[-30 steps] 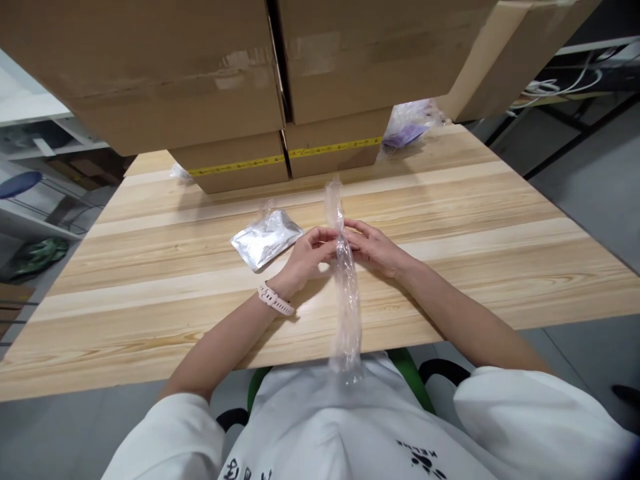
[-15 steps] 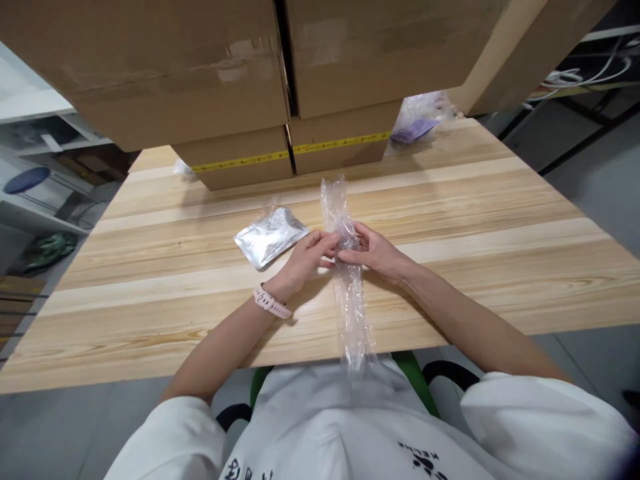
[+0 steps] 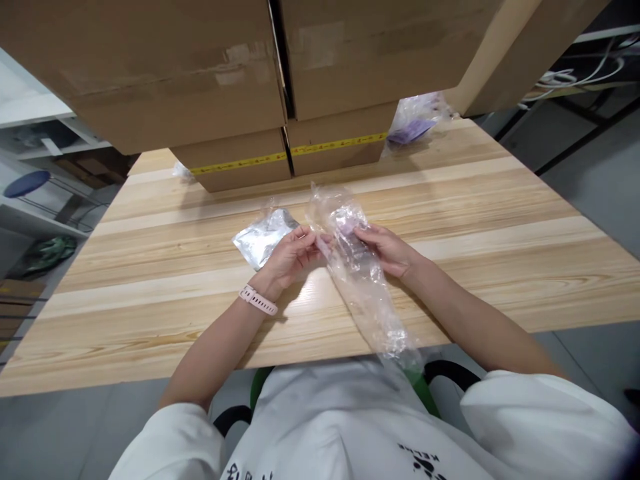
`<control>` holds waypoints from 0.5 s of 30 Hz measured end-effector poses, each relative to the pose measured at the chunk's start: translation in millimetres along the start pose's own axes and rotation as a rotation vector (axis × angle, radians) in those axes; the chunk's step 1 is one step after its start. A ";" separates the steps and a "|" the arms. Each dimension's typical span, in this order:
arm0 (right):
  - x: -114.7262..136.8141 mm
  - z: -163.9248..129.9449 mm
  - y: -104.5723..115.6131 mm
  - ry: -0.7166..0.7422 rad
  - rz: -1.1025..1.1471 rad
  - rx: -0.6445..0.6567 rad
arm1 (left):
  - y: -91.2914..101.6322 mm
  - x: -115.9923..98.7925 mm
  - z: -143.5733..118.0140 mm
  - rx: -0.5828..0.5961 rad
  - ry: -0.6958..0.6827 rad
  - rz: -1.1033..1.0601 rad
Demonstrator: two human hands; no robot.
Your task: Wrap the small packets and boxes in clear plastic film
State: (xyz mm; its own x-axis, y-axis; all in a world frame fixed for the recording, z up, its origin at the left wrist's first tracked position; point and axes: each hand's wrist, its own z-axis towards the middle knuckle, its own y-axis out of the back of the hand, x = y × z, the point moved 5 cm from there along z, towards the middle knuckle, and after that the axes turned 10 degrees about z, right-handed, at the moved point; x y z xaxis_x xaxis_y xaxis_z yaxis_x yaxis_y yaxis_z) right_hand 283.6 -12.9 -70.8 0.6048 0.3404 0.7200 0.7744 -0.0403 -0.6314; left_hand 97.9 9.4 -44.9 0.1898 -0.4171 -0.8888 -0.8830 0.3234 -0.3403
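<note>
A long strip of clear bubble wrap lies spread between my hands, its near end hanging over the table edge by my shirt. Something pale purple shows through the plastic near its upper part, too blurred to name. My left hand pinches the wrap's left side between thumb and fingers. On the right side my right hand grips it, thumb on top and fingers partly underneath. A silver foil pouch rests flat on the table beside my left hand, partly covered by it.
Large cardboard boxes are stacked along the back of the wooden table, sealed with yellow printed tape. A purple item in clear plastic sits at the back right. A blue stool stands at the left.
The bubble wrap has been spread wider from a narrow bunched strip, its lower end shifting right. My hands have moved apart, the left one leftward over the foil pouch.
</note>
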 end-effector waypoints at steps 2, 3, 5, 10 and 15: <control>7.2 5.3 7.5 0.023 0.050 -0.031 | 4.2 -2.9 1.9 -0.005 -0.006 -0.062; 11.0 7.0 10.0 0.049 0.057 -0.041 | 5.7 -3.4 2.8 -0.007 -0.013 -0.084; 15.2 7.7 11.9 0.084 0.049 -0.051 | 5.8 -2.7 3.6 0.015 -0.030 -0.113; -0.4 -4.0 -1.1 -0.003 -0.053 0.041 | -10.3 0.5 -2.7 0.183 -0.064 -0.129; -16.2 -19.8 -25.6 -0.066 -0.276 0.309 | -22.4 -6.9 -15.0 0.287 -0.133 -0.107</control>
State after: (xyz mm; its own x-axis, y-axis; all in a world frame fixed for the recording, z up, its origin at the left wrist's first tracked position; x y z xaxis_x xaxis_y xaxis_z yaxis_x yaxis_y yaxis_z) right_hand 257.7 -36.0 -60.6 0.3612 0.3589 0.8607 0.8075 0.3412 -0.4812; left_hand 109.9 -7.7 -26.6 0.3461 -0.3536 -0.8690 -0.7017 0.5173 -0.4899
